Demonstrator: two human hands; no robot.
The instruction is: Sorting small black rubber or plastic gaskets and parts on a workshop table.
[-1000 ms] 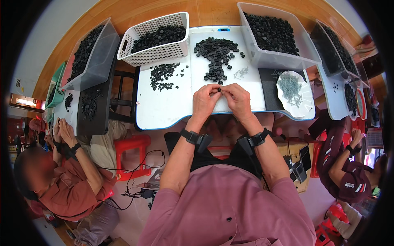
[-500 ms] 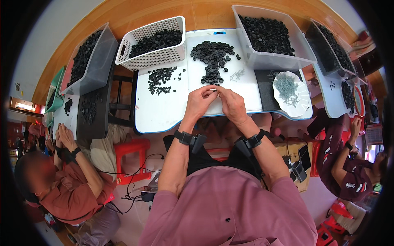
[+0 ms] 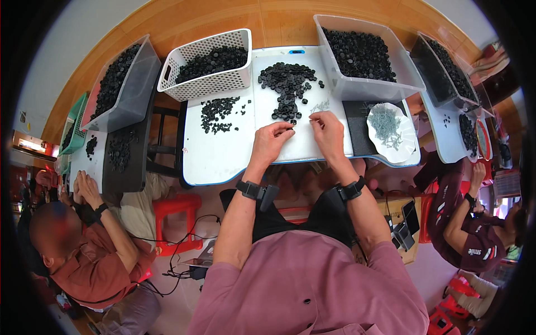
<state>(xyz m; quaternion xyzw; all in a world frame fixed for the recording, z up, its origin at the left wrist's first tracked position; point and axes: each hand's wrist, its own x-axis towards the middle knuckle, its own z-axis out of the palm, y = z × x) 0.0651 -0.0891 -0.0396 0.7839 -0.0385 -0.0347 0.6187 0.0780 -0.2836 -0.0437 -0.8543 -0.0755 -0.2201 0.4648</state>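
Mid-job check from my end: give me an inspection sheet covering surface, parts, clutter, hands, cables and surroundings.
Surface: white table, blue-edged; black mat at right.
Job's things: round black pieces heaped centrally; smaller black pieces left; slender grey pieces loose, with similar ones in the white fluted dish.
Clutter: perforated white basket and translucent bin, both holding black pieces.
Hands: left hand seems to pinch a small dark piece; right hand apart, near the loose grey pieces.
Cables: black cables tangled, lower left.
Surroundings: co-workers both sides; red stool left.
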